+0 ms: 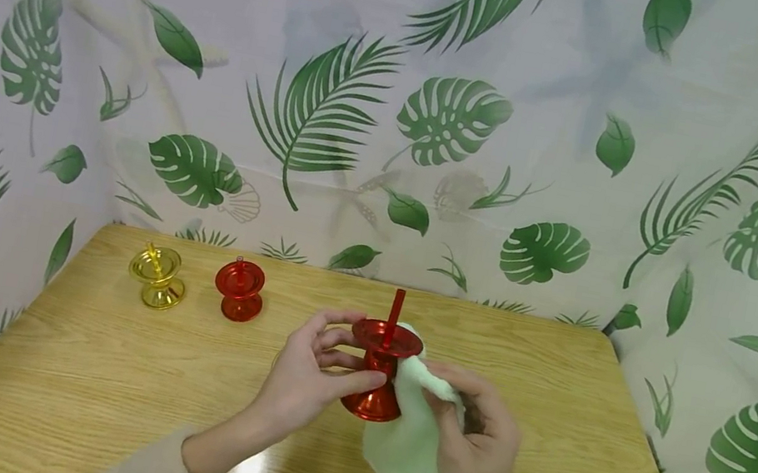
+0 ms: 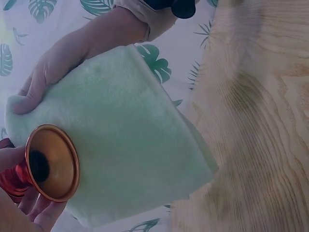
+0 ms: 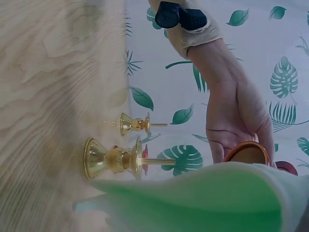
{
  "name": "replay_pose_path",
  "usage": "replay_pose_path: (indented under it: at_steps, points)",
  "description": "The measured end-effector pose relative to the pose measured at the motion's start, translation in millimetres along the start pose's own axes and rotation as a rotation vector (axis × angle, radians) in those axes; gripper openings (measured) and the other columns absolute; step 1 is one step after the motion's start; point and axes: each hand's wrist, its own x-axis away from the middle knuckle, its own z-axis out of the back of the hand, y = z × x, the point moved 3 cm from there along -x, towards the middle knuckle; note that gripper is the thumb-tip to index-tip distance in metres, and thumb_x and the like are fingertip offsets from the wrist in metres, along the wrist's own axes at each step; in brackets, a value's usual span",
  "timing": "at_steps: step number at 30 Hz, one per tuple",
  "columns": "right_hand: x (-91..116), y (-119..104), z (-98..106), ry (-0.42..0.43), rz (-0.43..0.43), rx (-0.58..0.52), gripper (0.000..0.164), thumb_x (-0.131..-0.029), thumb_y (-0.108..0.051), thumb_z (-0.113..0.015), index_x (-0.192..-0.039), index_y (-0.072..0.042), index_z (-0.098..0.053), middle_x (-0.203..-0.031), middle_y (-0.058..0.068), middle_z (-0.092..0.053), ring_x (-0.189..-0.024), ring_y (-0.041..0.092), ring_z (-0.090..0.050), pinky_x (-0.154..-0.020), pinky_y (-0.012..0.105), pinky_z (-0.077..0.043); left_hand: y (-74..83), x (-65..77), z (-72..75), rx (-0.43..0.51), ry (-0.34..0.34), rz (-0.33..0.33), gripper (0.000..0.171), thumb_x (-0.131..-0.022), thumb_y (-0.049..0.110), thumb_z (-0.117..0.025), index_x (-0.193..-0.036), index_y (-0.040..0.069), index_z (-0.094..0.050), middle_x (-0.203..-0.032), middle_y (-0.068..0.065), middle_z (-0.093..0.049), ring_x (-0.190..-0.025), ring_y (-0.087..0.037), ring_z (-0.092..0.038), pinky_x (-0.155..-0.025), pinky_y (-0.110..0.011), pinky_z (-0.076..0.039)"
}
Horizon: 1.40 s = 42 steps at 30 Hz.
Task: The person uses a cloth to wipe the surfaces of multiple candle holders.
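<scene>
My left hand (image 1: 309, 372) grips a shiny red candle holder (image 1: 373, 409) by its narrow stem, raised over the table. The holder has a shallow dish on top with a red spike standing up from it. In the left wrist view its hollow, copper-coloured base (image 2: 60, 164) faces the camera. My right hand (image 1: 477, 431) pinches a pale green cloth (image 1: 409, 453) at its upper edge. The cloth hangs down beside the holder and overlaps its dish rim. In the right wrist view the cloth (image 3: 217, 198) covers most of the holder.
Toward the back left of the wooden table (image 1: 96, 373) stand a gold candle holder (image 1: 162, 291) and a smaller red one (image 1: 241, 305). A nearer gold candle holder (image 3: 101, 159) shows in the right wrist view. Leaf-printed cloth walls (image 1: 318, 234) enclose the table.
</scene>
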Motion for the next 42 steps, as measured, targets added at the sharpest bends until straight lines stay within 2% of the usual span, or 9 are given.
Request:
replay_pose_path:
  at_steps: [8, 15, 19, 26, 33, 42]
  points:
    - [-3.6, 4.0, 0.1, -0.005, -0.039, 0.044, 0.023, -0.086, 0.027, -0.064, -0.106, 0.015, -0.068, -0.115, -0.012, -0.078, -0.107, 0.002, -0.075, -0.094, 0.016, -0.059, 4.6, -3.1, -1.3, -0.044, -0.029, 0.000, 0.068, -0.084, 0.012, -0.089, -0.145, 0.008, -0.059, -0.130, -0.017, -0.070, -0.094, -0.018, -0.073, -0.080, -0.031, -0.064]
    - [-7.3, 6.3, 1.3, 0.016, -0.081, 0.133, 0.026, -0.086, 0.028, -0.062, -0.105, 0.013, -0.071, -0.110, -0.017, -0.077, -0.094, -0.004, -0.075, -0.082, 0.015, -0.061, 6.3, -1.6, -3.4, -0.048, -0.088, 0.007, 0.062, -0.094, 0.015, -0.079, -0.149, 0.006, -0.051, -0.134, -0.023, -0.070, -0.100, -0.024, -0.078, -0.087, -0.037, -0.065]
    - [-6.1, 9.9, 1.8, 0.009, -0.098, 0.125, 0.025, -0.087, 0.028, -0.061, -0.105, 0.013, -0.071, -0.111, -0.018, -0.076, -0.095, -0.004, -0.075, -0.082, 0.015, -0.061, 5.8, -1.6, -3.1, -0.046, -0.089, 0.022, 0.064, -0.092, 0.014, -0.082, -0.146, 0.006, -0.050, -0.132, -0.022, -0.072, -0.097, -0.021, -0.077, -0.088, -0.034, -0.064]
    - [-3.6, 11.4, -0.3, -0.026, -0.014, 0.047, 0.024, -0.087, 0.028, -0.061, -0.107, 0.015, -0.068, -0.115, -0.012, -0.077, -0.107, 0.000, -0.075, -0.090, 0.018, -0.061, 4.4, -3.7, -2.1, -0.045, -0.097, 0.043, 0.067, -0.086, 0.013, -0.088, -0.144, 0.004, -0.055, -0.131, -0.020, -0.074, -0.089, -0.016, -0.074, -0.083, -0.029, -0.062]
    - [-1.3, 6.1, -0.6, -0.018, 0.080, -0.012, 0.025, -0.087, 0.031, -0.057, -0.105, 0.017, -0.067, -0.117, -0.003, -0.079, -0.110, 0.008, -0.076, -0.094, 0.019, -0.060, 1.8, -2.5, -2.6, -0.045, -0.092, 0.035, 0.066, -0.085, 0.012, -0.089, -0.143, 0.006, -0.059, -0.130, -0.017, -0.074, -0.087, -0.017, -0.075, -0.082, -0.029, -0.063]
    - [4.6, -0.9, 5.7, 0.002, 0.207, -0.132, 0.010, -0.092, 0.016, -0.066, -0.102, 0.018, -0.067, -0.115, 0.005, -0.080, -0.107, 0.013, -0.076, -0.092, 0.018, -0.060, 0.3, 1.4, -4.1, -0.057, -0.071, 0.017, 0.064, -0.084, 0.011, -0.088, -0.142, 0.011, -0.061, -0.127, -0.015, -0.075, -0.087, -0.017, -0.074, -0.081, -0.030, -0.063]
